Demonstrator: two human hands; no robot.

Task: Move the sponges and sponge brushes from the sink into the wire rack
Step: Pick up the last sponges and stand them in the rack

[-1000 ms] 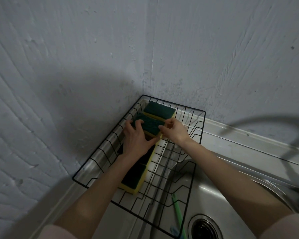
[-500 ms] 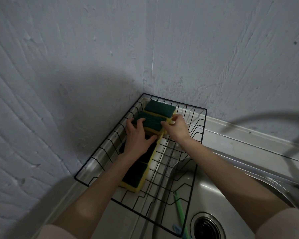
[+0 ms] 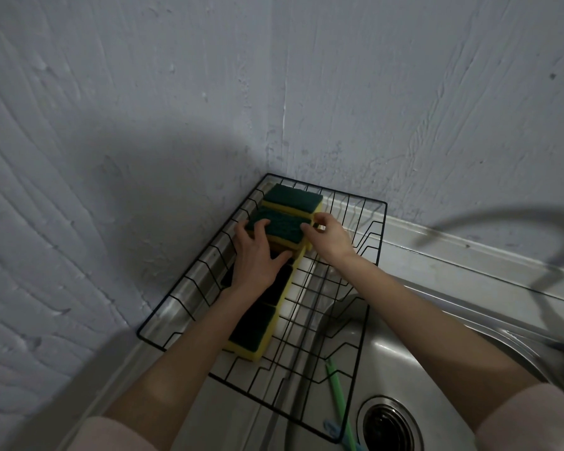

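While both of our hands work at the far end of the wire rack [image 3: 376,229], we hold one green-topped yellow sponge [image 3: 282,227] between them — our left hand [image 3: 258,255] grips its left end with fingers curled over the green face and the thumb against its near side, and our right hand [image 3: 328,236] pinches its right end with curled fingertips. This sponge sits just in front of a second sponge [image 3: 292,198] lying flat in the rack's back corner, and it rides partly on a row of darker sponges [image 3: 253,327] that runs toward us under our left forearm. Below the rack's near edge, a green brush handle [image 3: 336,388] lies in the steel sink [image 3: 401,353], near the drain [image 3: 388,424].
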